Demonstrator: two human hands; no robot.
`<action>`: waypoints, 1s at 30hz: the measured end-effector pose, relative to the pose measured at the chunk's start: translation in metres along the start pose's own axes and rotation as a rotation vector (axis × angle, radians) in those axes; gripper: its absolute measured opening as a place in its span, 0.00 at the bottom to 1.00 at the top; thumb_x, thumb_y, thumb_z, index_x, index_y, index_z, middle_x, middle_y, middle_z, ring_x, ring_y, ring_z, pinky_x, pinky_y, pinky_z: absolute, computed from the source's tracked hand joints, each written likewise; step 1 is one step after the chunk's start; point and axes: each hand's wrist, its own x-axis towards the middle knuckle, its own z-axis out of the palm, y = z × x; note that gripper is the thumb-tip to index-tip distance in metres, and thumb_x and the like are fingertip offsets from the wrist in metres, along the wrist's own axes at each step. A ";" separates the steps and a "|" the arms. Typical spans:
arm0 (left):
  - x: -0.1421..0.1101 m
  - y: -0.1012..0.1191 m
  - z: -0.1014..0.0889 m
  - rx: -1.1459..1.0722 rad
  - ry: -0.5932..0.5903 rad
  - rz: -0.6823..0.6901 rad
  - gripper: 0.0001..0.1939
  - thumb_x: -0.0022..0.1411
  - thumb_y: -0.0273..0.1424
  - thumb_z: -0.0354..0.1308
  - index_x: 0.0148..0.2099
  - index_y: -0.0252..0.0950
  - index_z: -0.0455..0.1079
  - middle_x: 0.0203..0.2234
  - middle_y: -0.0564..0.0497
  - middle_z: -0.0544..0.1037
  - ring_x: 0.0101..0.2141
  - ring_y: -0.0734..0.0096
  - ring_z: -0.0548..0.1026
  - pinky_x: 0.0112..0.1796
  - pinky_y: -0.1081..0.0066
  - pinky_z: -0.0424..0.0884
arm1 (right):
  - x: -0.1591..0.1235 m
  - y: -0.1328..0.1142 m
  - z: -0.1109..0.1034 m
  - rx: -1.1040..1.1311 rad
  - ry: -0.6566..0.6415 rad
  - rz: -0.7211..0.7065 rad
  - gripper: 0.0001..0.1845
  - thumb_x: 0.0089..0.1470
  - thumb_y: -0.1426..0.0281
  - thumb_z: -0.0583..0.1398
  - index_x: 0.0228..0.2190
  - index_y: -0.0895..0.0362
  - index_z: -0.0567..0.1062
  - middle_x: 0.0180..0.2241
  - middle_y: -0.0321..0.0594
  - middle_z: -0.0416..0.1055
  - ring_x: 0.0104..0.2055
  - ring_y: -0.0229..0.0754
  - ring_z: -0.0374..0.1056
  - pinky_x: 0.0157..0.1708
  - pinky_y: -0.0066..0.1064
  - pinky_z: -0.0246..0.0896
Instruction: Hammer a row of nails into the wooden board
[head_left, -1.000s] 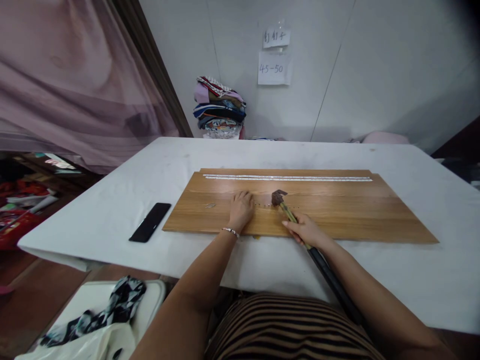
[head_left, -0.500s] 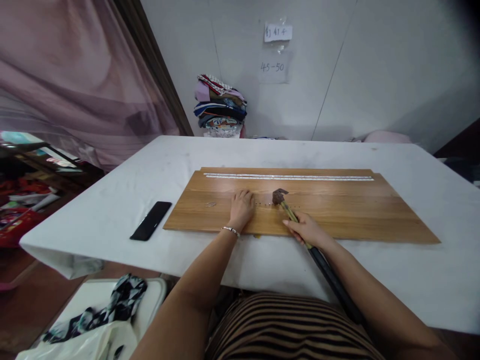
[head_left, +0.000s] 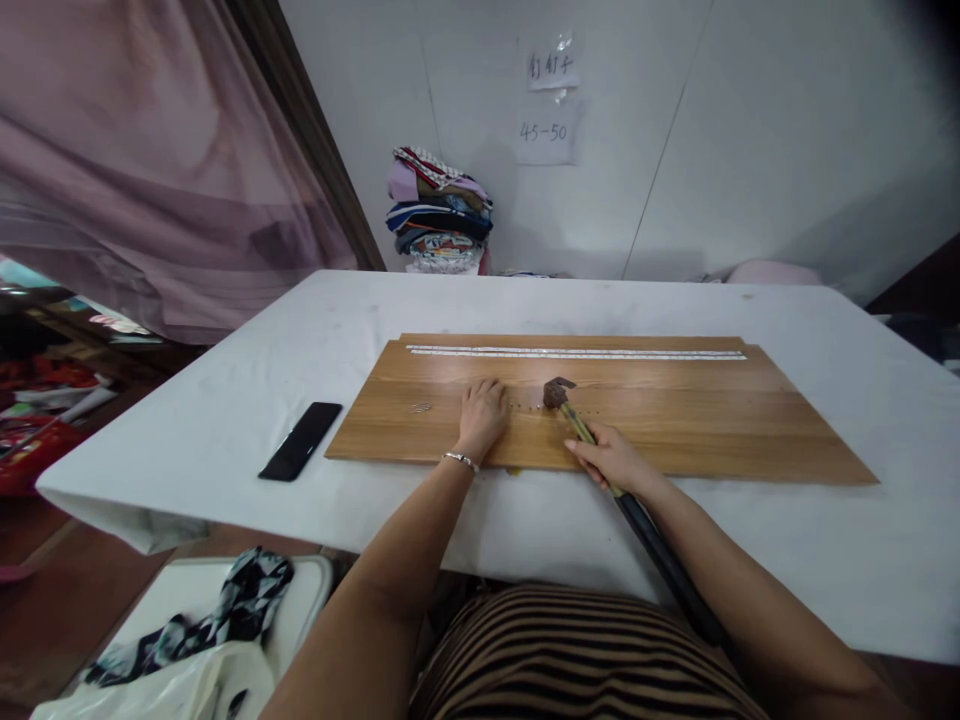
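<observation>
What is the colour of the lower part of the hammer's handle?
Black; the handle's lower part shows best in the head view.

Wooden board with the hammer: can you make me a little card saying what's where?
Left hand: palm down on the wooden board
Right hand: grips the hammer by its handle
Thin shiny bits: on the board, left of the left hand
White strips: two, along the board's far edge
Black flat thing: on the white table, left of the board

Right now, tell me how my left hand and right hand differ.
The left hand rests palm-down on the wooden board; the right hand grips the claw hammer. A silvery bracelet circles the left hand's wrist; the right hand's shows none. Both are ungloved.
</observation>
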 end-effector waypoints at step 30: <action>0.001 -0.004 0.004 0.007 0.010 0.026 0.13 0.69 0.28 0.48 0.47 0.38 0.74 0.54 0.44 0.77 0.57 0.60 0.70 0.59 0.58 0.61 | 0.002 0.002 -0.001 0.017 -0.015 -0.015 0.17 0.52 0.57 0.62 0.36 0.53 0.64 0.12 0.21 0.59 0.11 0.32 0.53 0.12 0.24 0.48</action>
